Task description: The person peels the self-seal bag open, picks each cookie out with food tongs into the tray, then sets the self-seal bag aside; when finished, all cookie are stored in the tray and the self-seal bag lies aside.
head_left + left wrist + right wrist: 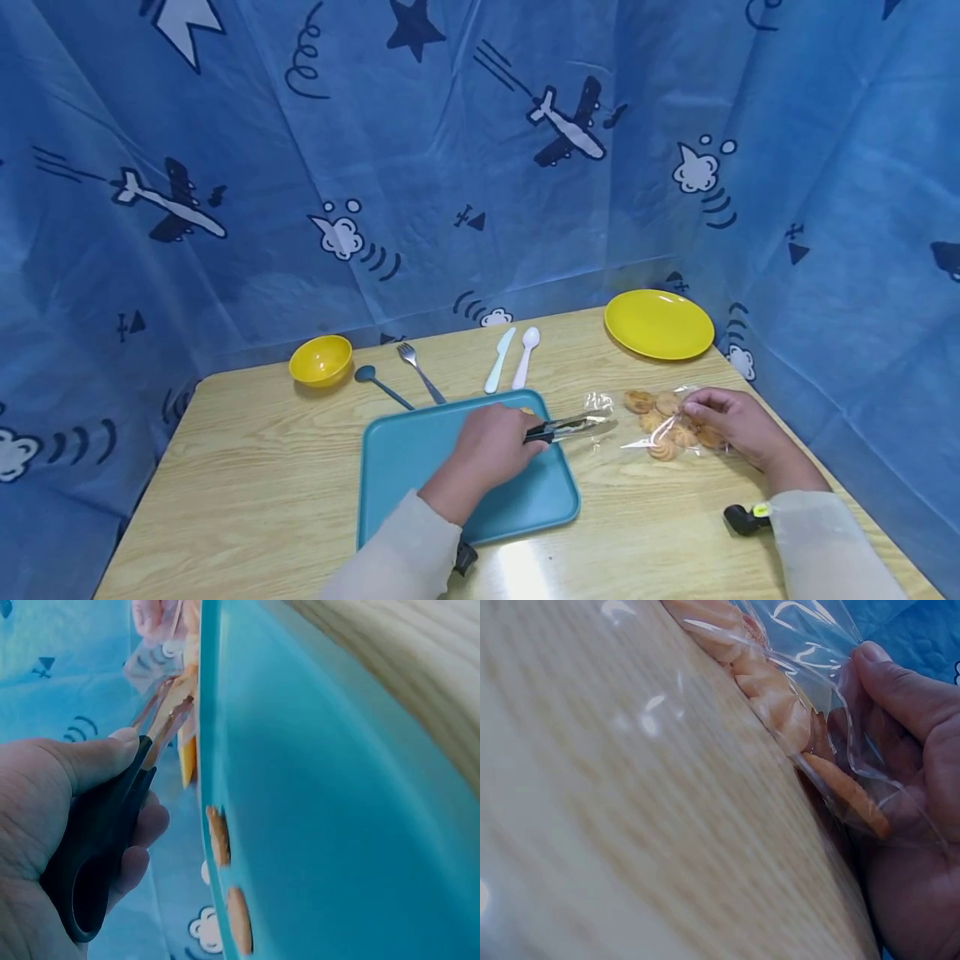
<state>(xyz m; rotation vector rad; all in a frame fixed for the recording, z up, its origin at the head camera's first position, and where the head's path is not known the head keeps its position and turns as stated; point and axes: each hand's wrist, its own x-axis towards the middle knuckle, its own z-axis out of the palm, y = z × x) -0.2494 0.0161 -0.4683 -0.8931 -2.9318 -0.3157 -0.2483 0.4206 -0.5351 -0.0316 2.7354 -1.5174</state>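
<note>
My left hand [491, 446] grips black-handled metal tongs [573, 427] above the right side of a teal tray [397, 475]. The tongs' tips reach over the tray's edge to the mouth of a clear plastic bag [611, 417]. Several round biscuits [662, 450] lie inside the bag on the table. At the bag's right end, my right hand [738, 429] pinches the plastic between thumb and fingers. In the left wrist view, two biscuits [219, 836] lie on the tray near its rim; the left hand mostly hides them in the head view.
A yellow bowl [321, 362], a dark spoon [382, 385] and a fork [422, 373] lie behind the tray on the left. Further right are a pale green knife [499, 360], a pink spoon [526, 358] and a yellow plate [660, 325]. Blue curtains [465, 167] enclose the table.
</note>
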